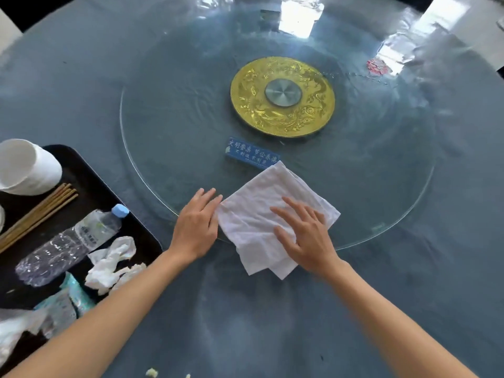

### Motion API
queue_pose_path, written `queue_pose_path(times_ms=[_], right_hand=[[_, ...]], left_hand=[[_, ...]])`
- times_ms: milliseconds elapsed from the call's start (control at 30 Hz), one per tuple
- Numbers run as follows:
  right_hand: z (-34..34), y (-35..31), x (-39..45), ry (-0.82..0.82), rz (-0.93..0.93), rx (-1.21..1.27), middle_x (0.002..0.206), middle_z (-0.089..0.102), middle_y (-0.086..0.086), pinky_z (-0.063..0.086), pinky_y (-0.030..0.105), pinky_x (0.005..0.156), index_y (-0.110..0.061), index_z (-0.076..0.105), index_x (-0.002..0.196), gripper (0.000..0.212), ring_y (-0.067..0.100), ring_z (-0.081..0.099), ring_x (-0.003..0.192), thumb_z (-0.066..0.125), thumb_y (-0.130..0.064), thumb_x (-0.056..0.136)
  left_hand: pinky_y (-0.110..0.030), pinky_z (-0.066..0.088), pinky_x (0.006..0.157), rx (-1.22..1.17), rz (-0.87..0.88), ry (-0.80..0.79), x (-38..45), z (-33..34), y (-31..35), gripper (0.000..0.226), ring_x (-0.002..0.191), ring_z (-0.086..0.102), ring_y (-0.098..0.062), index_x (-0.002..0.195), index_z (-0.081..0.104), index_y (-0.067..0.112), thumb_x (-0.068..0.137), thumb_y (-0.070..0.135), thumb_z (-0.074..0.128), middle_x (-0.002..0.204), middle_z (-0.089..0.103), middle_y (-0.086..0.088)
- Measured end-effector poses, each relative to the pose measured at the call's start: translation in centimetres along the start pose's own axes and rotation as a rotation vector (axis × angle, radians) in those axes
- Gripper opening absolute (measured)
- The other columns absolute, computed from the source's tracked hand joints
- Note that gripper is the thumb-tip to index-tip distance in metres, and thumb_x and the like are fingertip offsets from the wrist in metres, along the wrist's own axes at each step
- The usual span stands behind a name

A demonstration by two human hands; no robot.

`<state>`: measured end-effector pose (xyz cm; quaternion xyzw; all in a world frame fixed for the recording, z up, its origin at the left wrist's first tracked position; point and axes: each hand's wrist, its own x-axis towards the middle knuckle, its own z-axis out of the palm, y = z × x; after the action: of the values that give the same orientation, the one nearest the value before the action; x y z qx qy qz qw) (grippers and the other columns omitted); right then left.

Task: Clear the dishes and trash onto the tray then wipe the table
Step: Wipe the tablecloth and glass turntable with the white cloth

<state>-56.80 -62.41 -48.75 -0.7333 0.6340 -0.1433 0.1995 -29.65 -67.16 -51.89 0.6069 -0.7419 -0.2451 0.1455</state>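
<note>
A folded white cloth lies across the near rim of the glass turntable on the blue-grey table. My right hand presses flat on the cloth with fingers spread. My left hand rests flat beside the cloth, fingertips touching its left edge. At the left, a black tray holds a stack of white bowls, wooden chopsticks, a crushed plastic bottle, crumpled napkins and wrappers.
A gold disc with a metal hub sits at the turntable's middle, with a small blue sign in front of it. Small crumbs lie on the table at the near edge. A red-and-white scrap shows at the far right.
</note>
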Motion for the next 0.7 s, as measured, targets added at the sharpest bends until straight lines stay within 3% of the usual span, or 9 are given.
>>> queue_pose_path(times_ms=[100,200,333,500,700], right_hand=[[3.0,-2.4,3.6,-0.053,0.085,-0.075,0.170,0.011,0.006,0.016,0.044,0.120,-0.051,0.028,0.155,0.063,0.025,0.011,0.157,0.025,-0.070,0.095],[6.0,-2.6,4.6,-0.077,0.090,-0.180,0.171,-0.007,0.010,0.008,0.050,0.124,-0.054,0.013,0.157,0.065,0.028,-0.004,0.158,0.022,-0.074,0.095],[7.0,-1.9,4.8,0.006,0.074,-0.231,0.171,0.002,0.007,0.007,0.052,0.124,-0.051,0.020,0.157,0.065,0.028,0.001,0.158,0.029,-0.071,0.096],[8.2,-3.3,6.0,0.021,0.064,-0.238,0.171,0.005,0.005,0.002,0.055,0.125,-0.049,0.021,0.157,0.064,0.029,-0.002,0.158,0.031,-0.068,0.097],[8.0,-3.0,7.3,0.025,0.015,-0.270,0.171,0.011,-0.001,0.005,0.054,0.125,-0.052,0.024,0.156,0.062,0.029,0.002,0.158,0.031,-0.069,0.097]], left_hand=[[-0.044,-0.004,0.123,0.022,-0.237,0.002,0.7,2.7,2.0,0.058,0.154,-0.007,-0.014,0.160,0.015,0.022,0.104,0.036,0.020,0.168,0.003,0.008],[-0.043,-0.008,0.123,0.068,-0.342,0.117,1.5,4.2,2.6,0.061,0.153,-0.010,-0.009,0.160,0.007,0.029,0.100,0.041,0.007,0.167,-0.002,0.014],[-0.048,-0.001,0.124,0.169,-0.284,0.136,1.9,4.0,0.9,0.063,0.155,-0.001,-0.015,0.160,0.013,0.027,0.101,0.047,0.003,0.167,0.005,0.011],[-0.047,-0.006,0.122,0.229,-0.196,0.074,3.3,1.3,-2.8,0.077,0.155,-0.002,-0.014,0.160,0.012,0.027,0.095,0.063,-0.008,0.167,0.005,0.012],[-0.049,-0.006,0.122,0.306,-0.161,-0.010,7.0,-3.2,-8.1,0.071,0.154,-0.005,-0.014,0.159,0.009,0.034,0.094,0.058,-0.002,0.166,0.002,0.017]])
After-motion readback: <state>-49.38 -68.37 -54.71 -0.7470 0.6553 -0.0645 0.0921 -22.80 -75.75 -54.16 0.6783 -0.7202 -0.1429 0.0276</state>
